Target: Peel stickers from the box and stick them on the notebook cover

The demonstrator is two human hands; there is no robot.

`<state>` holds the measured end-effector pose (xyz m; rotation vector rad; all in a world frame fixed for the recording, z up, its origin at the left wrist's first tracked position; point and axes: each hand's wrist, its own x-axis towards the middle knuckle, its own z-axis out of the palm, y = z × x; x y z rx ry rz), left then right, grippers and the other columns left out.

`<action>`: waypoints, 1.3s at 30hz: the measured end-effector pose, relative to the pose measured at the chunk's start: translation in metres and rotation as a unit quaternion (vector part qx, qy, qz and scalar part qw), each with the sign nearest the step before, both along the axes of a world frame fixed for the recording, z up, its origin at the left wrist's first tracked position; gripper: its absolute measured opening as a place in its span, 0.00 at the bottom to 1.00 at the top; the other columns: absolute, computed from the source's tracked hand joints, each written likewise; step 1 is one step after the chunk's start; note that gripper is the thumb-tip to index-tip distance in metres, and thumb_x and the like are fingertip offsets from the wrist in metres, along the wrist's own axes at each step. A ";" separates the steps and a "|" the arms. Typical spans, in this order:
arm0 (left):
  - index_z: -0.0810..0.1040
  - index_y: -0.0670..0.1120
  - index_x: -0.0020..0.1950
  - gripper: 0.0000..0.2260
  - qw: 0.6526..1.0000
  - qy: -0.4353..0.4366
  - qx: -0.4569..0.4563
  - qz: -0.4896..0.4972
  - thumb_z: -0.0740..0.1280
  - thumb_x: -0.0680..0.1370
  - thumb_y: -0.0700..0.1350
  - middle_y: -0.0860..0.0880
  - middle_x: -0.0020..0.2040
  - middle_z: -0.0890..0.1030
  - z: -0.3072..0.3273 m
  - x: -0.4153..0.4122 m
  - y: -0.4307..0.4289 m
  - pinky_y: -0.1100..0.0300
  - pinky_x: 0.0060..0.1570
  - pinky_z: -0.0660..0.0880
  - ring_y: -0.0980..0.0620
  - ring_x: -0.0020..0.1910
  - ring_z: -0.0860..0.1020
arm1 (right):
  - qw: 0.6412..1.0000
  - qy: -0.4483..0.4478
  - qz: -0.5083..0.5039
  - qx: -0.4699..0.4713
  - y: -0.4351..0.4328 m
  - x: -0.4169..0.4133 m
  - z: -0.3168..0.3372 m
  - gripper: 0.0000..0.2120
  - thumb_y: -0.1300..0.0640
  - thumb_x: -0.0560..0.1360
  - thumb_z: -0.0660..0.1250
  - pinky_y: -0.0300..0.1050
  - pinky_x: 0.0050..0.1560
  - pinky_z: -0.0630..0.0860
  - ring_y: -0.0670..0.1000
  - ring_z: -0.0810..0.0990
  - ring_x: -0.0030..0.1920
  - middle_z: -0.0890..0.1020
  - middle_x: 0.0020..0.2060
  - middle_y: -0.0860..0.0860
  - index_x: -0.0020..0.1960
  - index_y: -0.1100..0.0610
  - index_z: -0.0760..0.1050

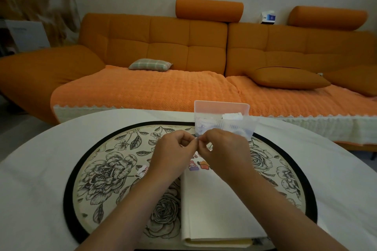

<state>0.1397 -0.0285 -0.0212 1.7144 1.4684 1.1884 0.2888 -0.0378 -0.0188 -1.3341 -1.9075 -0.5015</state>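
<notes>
Now, left hand (pixel 171 155): the fingers are curled, and the thumb and first finger pinch a small sticker (pixel 196 138).
Right hand (pixel 224 153): it pinches the same small sticker from the other side, so the two hands meet at the fingertips.
Small sticker: it is held up in the air between the hands, over the far end of the notebook; it is too tiny to tell what is on it.
Box (pixel 221 106): a clear plastic box with white paper bits inside; it stands at the far edge of the mat, just behind the right hand.
Notebook (pixel 214 206): it lies shut on the mat with a plain cream cover, partly under the right arm.
Cover stickers (pixel 197 166): a few small, bright stickers sit at the far end of the cover, right below the hands.
Loose sticker (pixel 142 170): one more lies on the mat, beside the left hand.
Mat (pixel 106 169): round, with big grey flowers and a black rim.
Desk (pixel 40 169): covered with a white cloth; the mat lies on it.
Sofa (pixel 153 36): orange, behind the desk.
Checked pillow (pixel 150 65): small, on the sofa seat.
</notes>
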 end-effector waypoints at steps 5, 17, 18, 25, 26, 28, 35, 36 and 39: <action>0.82 0.55 0.39 0.05 1.000 -0.013 0.007 0.001 0.71 0.75 0.48 0.56 0.36 0.82 0.001 -0.004 0.003 0.52 0.41 0.80 0.58 0.36 0.80 | 0.952 0.226 0.076 -0.191 -0.004 -0.001 0.005 0.04 0.52 0.74 0.72 0.34 0.30 0.71 0.39 0.77 0.29 0.84 0.35 0.40 0.44 0.47 0.85; 0.83 0.52 0.42 0.05 0.995 -0.023 0.007 -0.095 0.71 0.76 0.44 0.55 0.35 0.82 0.011 -0.012 0.003 0.61 0.38 0.77 0.57 0.35 0.79 | 0.809 0.429 0.149 -0.373 -0.008 0.013 0.015 0.03 0.57 0.74 0.75 0.36 0.31 0.74 0.45 0.77 0.30 0.86 0.35 0.52 0.44 0.56 0.86; 0.83 0.52 0.42 0.05 0.995 -0.027 0.005 -0.095 0.71 0.76 0.44 0.53 0.36 0.83 0.012 -0.011 0.002 0.60 0.39 0.77 0.55 0.36 0.80 | 0.816 0.423 0.147 -0.366 -0.008 0.013 0.014 0.03 0.57 0.75 0.74 0.38 0.32 0.75 0.45 0.77 0.30 0.86 0.35 0.53 0.43 0.55 0.86; 0.83 0.52 0.43 0.05 0.992 -0.085 -0.023 -0.087 0.71 0.77 0.43 0.47 0.40 0.84 0.017 -0.010 -0.004 0.63 0.36 0.76 0.53 0.36 0.81 | 0.782 0.462 0.169 -0.384 -0.011 0.011 0.017 0.04 0.58 0.75 0.74 0.37 0.29 0.72 0.46 0.77 0.30 0.84 0.34 0.54 0.43 0.57 0.85; 0.83 0.51 0.43 0.05 0.991 -0.096 -0.029 -0.086 0.71 0.77 0.42 0.48 0.40 0.85 0.018 -0.011 -0.005 0.65 0.35 0.76 0.55 0.35 0.80 | 0.771 0.471 0.174 -0.391 -0.011 0.012 0.017 0.04 0.57 0.74 0.74 0.37 0.29 0.71 0.46 0.77 0.31 0.84 0.35 0.55 0.43 0.58 0.85; 0.84 0.50 0.44 0.05 0.990 -0.107 -0.037 -0.088 0.71 0.77 0.42 0.48 0.40 0.85 0.020 -0.011 -0.007 0.66 0.35 0.76 0.57 0.35 0.80 | 0.763 0.477 0.175 -0.399 -0.011 0.012 0.017 0.04 0.57 0.74 0.75 0.38 0.29 0.71 0.47 0.77 0.32 0.84 0.36 0.56 0.43 0.57 0.86; 0.85 0.48 0.47 0.03 0.986 -0.116 -0.063 -0.098 0.71 0.78 0.43 0.51 0.38 0.85 0.022 -0.014 -0.009 0.62 0.35 0.75 0.59 0.34 0.79 | 0.732 0.494 0.201 -0.423 -0.010 0.012 0.016 0.07 0.56 0.76 0.72 0.41 0.30 0.69 0.50 0.77 0.34 0.85 0.39 0.53 0.48 0.59 0.86; 0.84 0.48 0.47 0.03 0.986 -0.119 -0.064 -0.102 0.70 0.78 0.44 0.52 0.38 0.85 0.022 -0.015 -0.009 0.62 0.35 0.75 0.59 0.33 0.78 | 0.714 0.507 0.216 -0.432 -0.010 0.012 0.017 0.08 0.56 0.77 0.70 0.41 0.30 0.69 0.50 0.77 0.34 0.84 0.40 0.53 0.49 0.61 0.85; 0.84 0.48 0.47 0.04 0.985 -0.125 -0.063 -0.101 0.70 0.78 0.44 0.55 0.35 0.83 0.023 -0.015 -0.009 0.63 0.35 0.74 0.58 0.33 0.77 | 0.679 0.526 0.241 -0.451 -0.011 0.011 0.017 0.10 0.57 0.79 0.67 0.40 0.29 0.69 0.50 0.76 0.34 0.83 0.40 0.52 0.53 0.62 0.83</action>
